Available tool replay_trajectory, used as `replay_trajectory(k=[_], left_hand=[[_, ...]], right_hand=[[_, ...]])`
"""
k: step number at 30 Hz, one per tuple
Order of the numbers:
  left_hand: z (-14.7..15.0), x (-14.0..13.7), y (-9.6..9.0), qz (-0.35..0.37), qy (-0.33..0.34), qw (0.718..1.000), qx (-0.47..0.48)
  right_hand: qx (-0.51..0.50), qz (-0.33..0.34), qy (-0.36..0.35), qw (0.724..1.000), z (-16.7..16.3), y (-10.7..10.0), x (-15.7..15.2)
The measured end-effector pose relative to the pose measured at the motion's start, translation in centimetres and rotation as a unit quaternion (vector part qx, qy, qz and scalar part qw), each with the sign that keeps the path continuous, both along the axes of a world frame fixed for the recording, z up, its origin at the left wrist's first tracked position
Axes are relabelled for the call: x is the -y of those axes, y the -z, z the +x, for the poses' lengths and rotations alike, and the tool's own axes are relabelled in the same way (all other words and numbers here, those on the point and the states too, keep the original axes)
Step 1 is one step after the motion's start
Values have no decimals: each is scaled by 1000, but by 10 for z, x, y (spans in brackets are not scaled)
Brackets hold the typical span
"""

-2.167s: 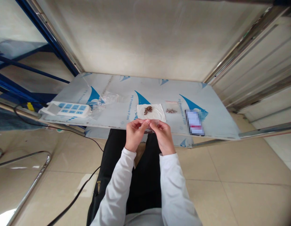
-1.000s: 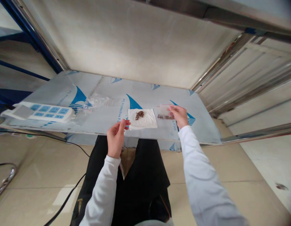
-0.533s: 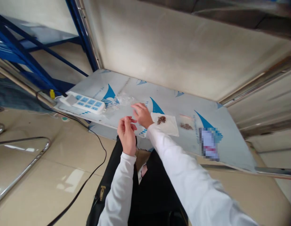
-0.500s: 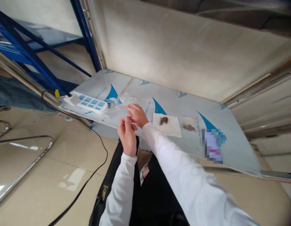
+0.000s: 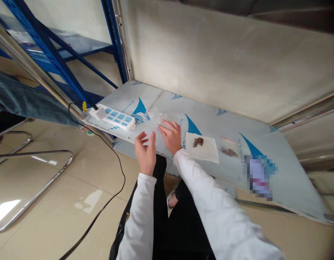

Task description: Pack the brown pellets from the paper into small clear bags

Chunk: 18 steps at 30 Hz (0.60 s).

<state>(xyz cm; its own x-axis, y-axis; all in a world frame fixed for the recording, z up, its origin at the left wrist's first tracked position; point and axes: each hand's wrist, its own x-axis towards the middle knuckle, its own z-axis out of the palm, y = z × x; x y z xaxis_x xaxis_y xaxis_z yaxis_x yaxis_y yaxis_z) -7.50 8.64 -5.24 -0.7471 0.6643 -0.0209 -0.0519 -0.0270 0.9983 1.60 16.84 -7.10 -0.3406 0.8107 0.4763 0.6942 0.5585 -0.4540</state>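
My left hand (image 5: 146,151) hovers at the shelf's front edge, fingers loosely curled and apart, with nothing visible in it. To its right my right hand (image 5: 171,135) is open over the shelf, its fingertips close to a crumpled clear plastic bag (image 5: 156,116); whether they touch it I cannot tell. Right of that hand lies a white paper square (image 5: 207,150) with a small heap of dark brown pieces (image 5: 198,141) on it. Beside the paper is a small clear zip bag (image 5: 229,148) holding similar brown bits.
A white power strip (image 5: 118,118) with blue sockets lies at the shelf's left end, its black cable (image 5: 120,162) hanging to the floor. A pixelated item (image 5: 259,178) lies on the film-covered shelf (image 5: 297,177). Blue racking (image 5: 66,65) and a person's jeans (image 5: 29,99) are at left.
My hands, close together before, have moved apart. The right hand has opened near the crumpled plastic, and the left fingers have loosened. The whole view has shifted, so things appear further right.
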Motion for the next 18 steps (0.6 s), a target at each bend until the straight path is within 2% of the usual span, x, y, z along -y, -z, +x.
replay_trajectory(k=[2,4,6,7,8,10,12,14,15,16,18], left_hand=[[13,-9,3,1,88,995,37],[33,-17,6,31,181,978,95],[58,-21,10,59,231,959,152],[70,-21,12,63,244,952,177],[82,-21,14,62,257,944,197],[101,-19,17,56,297,927,223],[114,-17,19,50,333,914,225],[122,-16,21,39,359,908,214],[125,-16,22,31,363,910,199],[127,-15,23,25,353,919,173],[128,-13,21,18,286,955,73]], right_hand=[[-15,7,4,1000,35,-9,19],[-30,-10,-20,999,68,-15,39],[-78,-40,-28,996,96,-16,57],[-122,-60,-9,991,109,-16,63],[-175,-83,25,981,119,-15,68],[-284,-155,92,942,138,-15,74],[-358,-229,113,898,153,-16,75],[-398,-261,113,872,163,-18,75],[-411,-256,122,866,167,-18,76],[-419,-243,139,864,170,-18,76],[-417,-203,182,867,171,-18,78]])
